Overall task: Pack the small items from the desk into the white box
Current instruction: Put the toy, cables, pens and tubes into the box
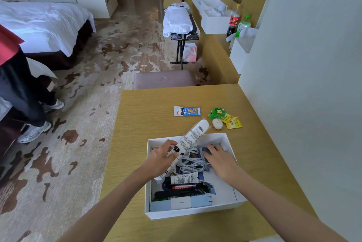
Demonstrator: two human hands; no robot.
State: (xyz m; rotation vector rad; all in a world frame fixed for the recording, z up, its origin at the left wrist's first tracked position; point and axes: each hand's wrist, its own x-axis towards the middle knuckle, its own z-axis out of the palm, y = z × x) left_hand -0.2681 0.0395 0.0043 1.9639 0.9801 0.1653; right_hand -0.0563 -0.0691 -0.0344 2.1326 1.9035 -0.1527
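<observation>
White plastic tube [193, 138] is tilting over the box [188, 214], with the left hand [160, 158] clasping it near its lower end and the long body sticking up beyond the grip. It's looking light, smooth and probably squashy, so a mid-body hold would steady it better. Right hand [219, 158] is spreading over a dark item just right of that grip; gripping or merely pressing, I cannot tell. Under the grip the box is carrying a coiled cable [193, 165], a shorter tube [183, 179], a comb [182, 192] and flat packets. Beyond the grip, a sachet [187, 111], tea bags [225, 117] and a white case [217, 123] are waiting on the desk [147, 114].
</observation>
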